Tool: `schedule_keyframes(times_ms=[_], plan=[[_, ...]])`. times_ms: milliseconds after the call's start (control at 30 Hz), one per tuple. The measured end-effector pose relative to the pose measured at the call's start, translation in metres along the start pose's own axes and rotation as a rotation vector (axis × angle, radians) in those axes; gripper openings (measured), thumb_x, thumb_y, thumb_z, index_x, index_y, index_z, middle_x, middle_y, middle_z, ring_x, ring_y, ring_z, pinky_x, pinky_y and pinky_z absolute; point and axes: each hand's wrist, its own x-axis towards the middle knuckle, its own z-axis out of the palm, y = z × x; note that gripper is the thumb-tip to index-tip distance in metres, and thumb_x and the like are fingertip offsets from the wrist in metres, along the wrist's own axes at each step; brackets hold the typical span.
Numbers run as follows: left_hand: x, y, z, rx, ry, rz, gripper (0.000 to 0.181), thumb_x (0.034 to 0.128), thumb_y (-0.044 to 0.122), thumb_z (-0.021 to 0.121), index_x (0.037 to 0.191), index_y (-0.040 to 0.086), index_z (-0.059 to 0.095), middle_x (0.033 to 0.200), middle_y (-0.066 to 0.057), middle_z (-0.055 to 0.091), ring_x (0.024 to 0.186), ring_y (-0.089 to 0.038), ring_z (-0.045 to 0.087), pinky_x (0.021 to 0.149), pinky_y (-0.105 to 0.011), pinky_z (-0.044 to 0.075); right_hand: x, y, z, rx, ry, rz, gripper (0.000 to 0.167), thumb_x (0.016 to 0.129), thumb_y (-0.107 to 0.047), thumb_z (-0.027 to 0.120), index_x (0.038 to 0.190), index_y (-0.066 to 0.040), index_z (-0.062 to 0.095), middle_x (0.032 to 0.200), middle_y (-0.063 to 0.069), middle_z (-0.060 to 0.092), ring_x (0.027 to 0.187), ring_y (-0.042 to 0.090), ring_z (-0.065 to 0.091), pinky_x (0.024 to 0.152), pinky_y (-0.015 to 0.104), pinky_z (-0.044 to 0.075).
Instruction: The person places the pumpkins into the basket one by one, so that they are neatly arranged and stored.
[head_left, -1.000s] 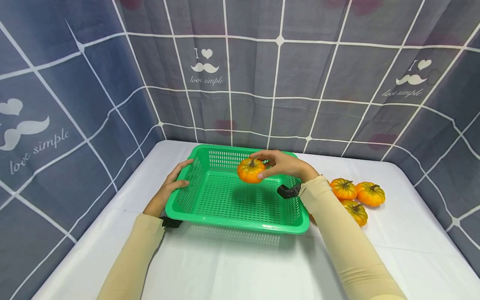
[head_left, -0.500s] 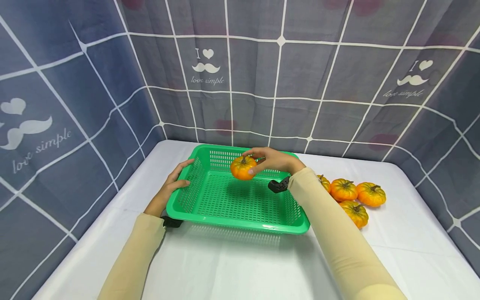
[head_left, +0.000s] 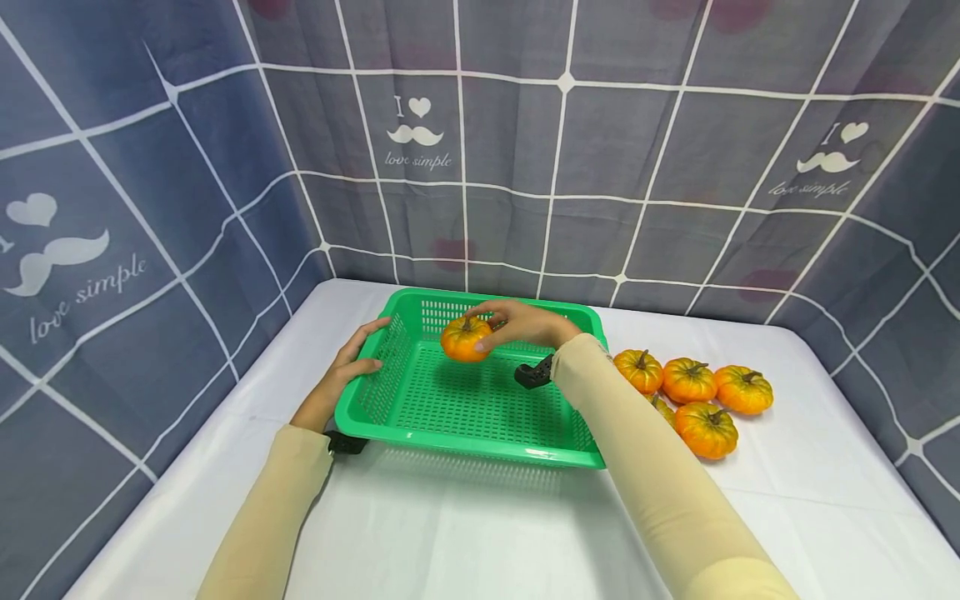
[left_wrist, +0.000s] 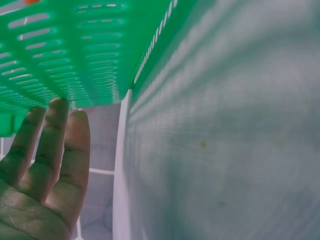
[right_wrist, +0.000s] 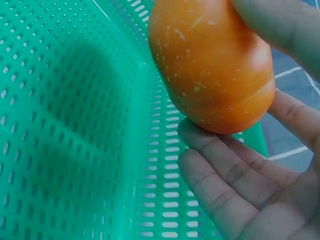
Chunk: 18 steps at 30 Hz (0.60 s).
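Right hand (head_left: 521, 323) leftward; pumpkin (head_left: 461, 342) in grip

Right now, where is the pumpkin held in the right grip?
In the head view, the held pumpkin is above the floor of the green basket, just left of the right grip and left of the other pumpkins on the white table.

Grey curtain (head_left: 510, 133), white-gridded — white table (head_left: 450, 533) in front.

And you're sporting long, plain cream sleeves (head_left: 660, 467), lightly creased, and a pair of small black wrist units (head_left: 533, 374)!
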Motion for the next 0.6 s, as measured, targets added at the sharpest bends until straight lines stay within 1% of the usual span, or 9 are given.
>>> schedule_keyframes(times_ms=[67, 133, 233, 300, 367, 400, 467, 500, 600], plan=[[0.0, 0.0, 0.0, -0.011, 0.003, 0.0, 0.075, 0.092, 0.008, 0.052, 0.163, -0.007, 0.033, 0.176, -0.027, 0.016, 0.164, -0.047, -0.002, 0.119, -0.077, 0.013, 0.004, -0.001, 0.004, 0.009, -0.008, 0.0, 0.068, 0.095, -0.01, 0.079, 0.159, -0.01, 0.053, 0.142, 0.018, 0.064, 0.133, 0.033, 0.058, 0.12, 0.054, 0.041], [-0.001, 0.0, 0.001, -0.031, 0.004, -0.005, 0.076, 0.0919, 0.007, 0.051, 0.164, -0.007, 0.032, 0.177, -0.026, 0.016, 0.164, -0.045, 0.002, 0.118, -0.07, 0.021, 0.008, -0.001, 0.007, 0.01, -0.014, 0.002, 0.068, 0.096, -0.009, 0.078, 0.159, -0.01, 0.052, 0.141, 0.019, 0.065, 0.131, 0.033, 0.06, 0.12, 0.056, 0.04], [0.0, 0.0, 0.002, -0.073, 0.0, -0.02, 0.077, 0.0925, 0.005, 0.049, 0.166, -0.005, 0.029, 0.177, -0.024, 0.017, 0.161, -0.039, 0.017, 0.115, -0.049, 0.031, 0.014, -0.001, 0.012, -0.018, 0.002, 0.021, 0.069, 0.096, -0.011, 0.08, 0.159, -0.012, 0.053, 0.144, 0.019, 0.062, 0.133, 0.033, 0.058, 0.119, 0.056, 0.041], [0.0, 0.0, 0.002, -0.105, -0.005, -0.037, 0.078, 0.093, 0.005, 0.048, 0.167, -0.004, 0.028, 0.175, -0.025, 0.02, 0.152, -0.032, 0.032, 0.111, -0.036, 0.036, 0.018, 0.0, 0.015, -0.027, 0.012, 0.034, 0.069, 0.097, -0.012, 0.08, 0.16, -0.012, 0.052, 0.149, 0.021, 0.058, 0.136, 0.035, 0.056, 0.118, 0.056, 0.043], [0.0, 0.0, 0.003, -0.117, -0.006, -0.048, 0.078, 0.093, 0.005, 0.047, 0.168, -0.003, 0.027, 0.175, -0.025, 0.021, 0.144, -0.024, 0.038, 0.107, -0.026, 0.039, 0.021, 0.0, 0.018, -0.032, 0.023, 0.047, 0.07, 0.096, -0.011, 0.08, 0.16, -0.012, 0.051, 0.154, 0.022, 0.053, 0.139, 0.036, 0.054, 0.117, 0.056, 0.045], [0.0, 0.0, 0.002, -0.121, -0.005, -0.053, 0.078, 0.0929, 0.005, 0.047, 0.168, -0.003, 0.027, 0.174, -0.025, 0.021, 0.141, -0.022, 0.04, 0.105, -0.024, 0.041, 0.023, 0.0, 0.02, -0.031, 0.024, 0.047, 0.07, 0.097, -0.011, 0.079, 0.16, -0.011, 0.051, 0.156, 0.023, 0.052, 0.141, 0.037, 0.052, 0.116, 0.056, 0.046], [-0.001, 0.001, 0.002, -0.132, -0.007, -0.059, 0.078, 0.0928, 0.005, 0.047, 0.168, -0.003, 0.027, 0.173, -0.026, 0.023, 0.137, -0.023, 0.043, 0.103, -0.025, 0.044, 0.026, 0.0, 0.023, -0.031, 0.027, 0.048, 0.07, 0.097, -0.01, 0.078, 0.161, -0.011, 0.051, 0.16, 0.023, 0.049, 0.145, 0.039, 0.049, 0.116, 0.057, 0.046], [-0.001, 0.0, 0.002, -0.121, -0.007, -0.054, 0.078, 0.0927, 0.005, 0.047, 0.168, -0.003, 0.027, 0.174, -0.025, 0.021, 0.141, -0.025, 0.04, 0.106, -0.027, 0.041, 0.027, 0.0, 0.024, -0.031, 0.027, 0.048, 0.07, 0.097, -0.01, 0.078, 0.161, -0.011, 0.051, 0.161, 0.022, 0.048, 0.146, 0.039, 0.048, 0.116, 0.057, 0.046], [-0.001, -0.001, 0.001, -0.087, -0.005, -0.039, 0.078, 0.0921, 0.006, 0.049, 0.167, -0.004, 0.03, 0.175, -0.025, 0.02, 0.154, -0.036, 0.028, 0.113, -0.043, 0.035, 0.032, 0.003, 0.029, -0.075, 0.042, 0.058, 0.069, 0.097, -0.013, 0.08, 0.16, -0.012, 0.052, 0.159, 0.021, 0.05, 0.145, 0.038, 0.049, 0.117, 0.056, 0.045]])
